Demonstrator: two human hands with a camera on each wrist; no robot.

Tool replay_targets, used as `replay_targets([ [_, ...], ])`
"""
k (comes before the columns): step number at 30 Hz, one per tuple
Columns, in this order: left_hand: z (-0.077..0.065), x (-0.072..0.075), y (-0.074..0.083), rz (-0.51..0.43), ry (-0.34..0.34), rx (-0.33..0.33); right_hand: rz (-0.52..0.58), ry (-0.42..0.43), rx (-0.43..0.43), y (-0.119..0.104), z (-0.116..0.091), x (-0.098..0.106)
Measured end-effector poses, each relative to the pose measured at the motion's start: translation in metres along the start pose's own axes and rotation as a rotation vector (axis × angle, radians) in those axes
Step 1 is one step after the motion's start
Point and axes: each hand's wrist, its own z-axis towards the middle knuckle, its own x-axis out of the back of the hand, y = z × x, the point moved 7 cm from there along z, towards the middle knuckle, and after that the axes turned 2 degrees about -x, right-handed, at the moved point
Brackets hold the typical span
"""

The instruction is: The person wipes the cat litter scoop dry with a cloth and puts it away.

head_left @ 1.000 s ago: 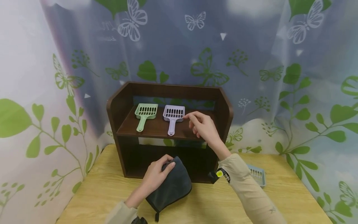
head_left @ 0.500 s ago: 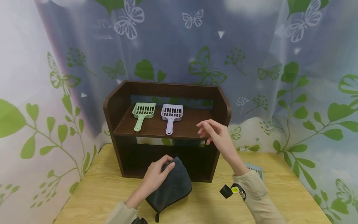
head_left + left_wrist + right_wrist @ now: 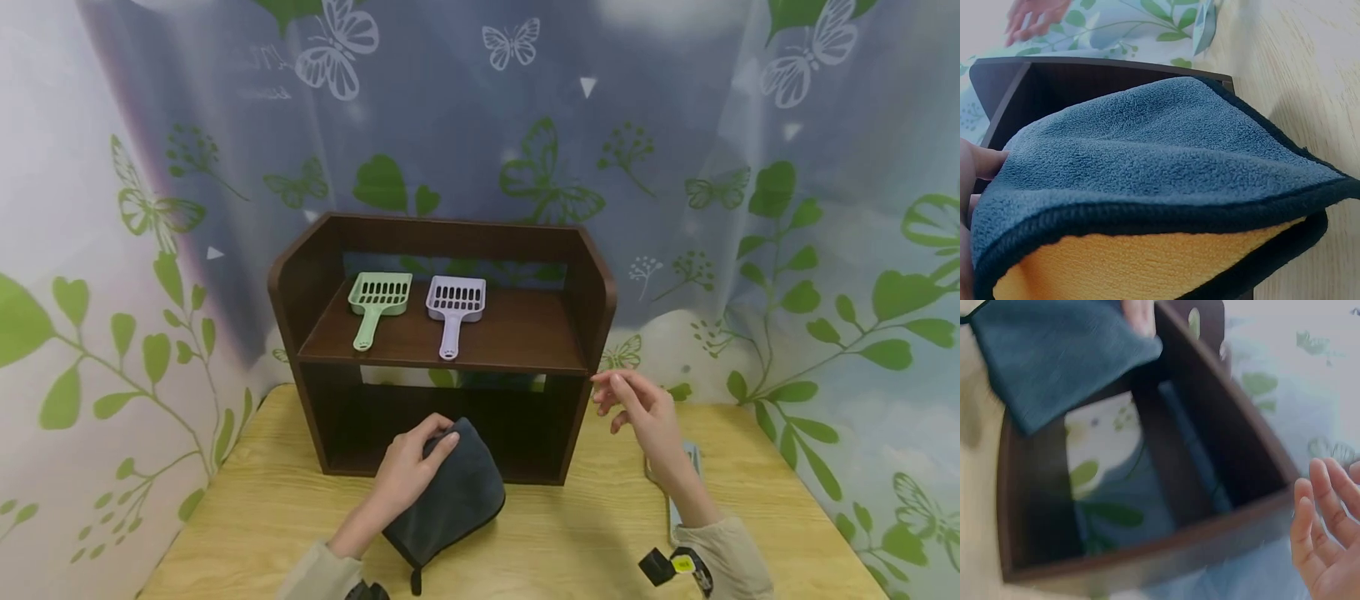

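My left hand [image 3: 408,467] grips the upper edge of a folded cleaning cloth [image 3: 457,496], held in front of the shelf's lower opening. The left wrist view shows the cloth's plush blue-grey face [image 3: 1116,150] with black edging and its orange inner side [image 3: 1116,265]. Beside the shelf's right panel, my right hand [image 3: 651,421] hangs in the air with loosely bent fingers and holds nothing. Below it on the table lies a light blue litter scoop [image 3: 672,518], partly covered by that hand and wrist. A green litter scoop [image 3: 368,321] and a purple one [image 3: 452,323] lie on the upper shelf, handles forward.
The dark brown two-tier shelf [image 3: 525,329] stands at the back of the wooden table [image 3: 570,550], with raised side panels. Behind it hangs a curtain [image 3: 450,108] printed with leaves and butterflies.
My right hand has drawn back from beside the purple scoop, moving right and down past the shelf's side. My left hand keeps its grip on the cloth; the view has shifted slightly.
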Motion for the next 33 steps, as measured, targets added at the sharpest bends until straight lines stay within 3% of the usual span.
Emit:
replay_targets([
  [10,-0.003,-0.001,-0.006,-0.008,0.002,0.006,-0.274,0.126,-0.306,0.076,-0.044,0.061],
  [17,-0.006,-0.001,-0.012,-0.057,0.024,0.039,-0.448,0.158,-0.472,0.111,-0.081,0.090],
  [20,-0.008,-0.002,-0.014,-0.083,0.027,0.066,-0.449,0.183,-0.550,0.123,-0.094,0.097],
  [26,-0.010,-0.005,-0.015,-0.093,0.040,0.056,-0.391,0.251,-0.662,0.141,-0.110,0.107],
  [33,-0.012,-0.004,-0.016,-0.095,0.053,0.063,-0.353,0.174,-0.763,0.157,-0.122,0.111],
])
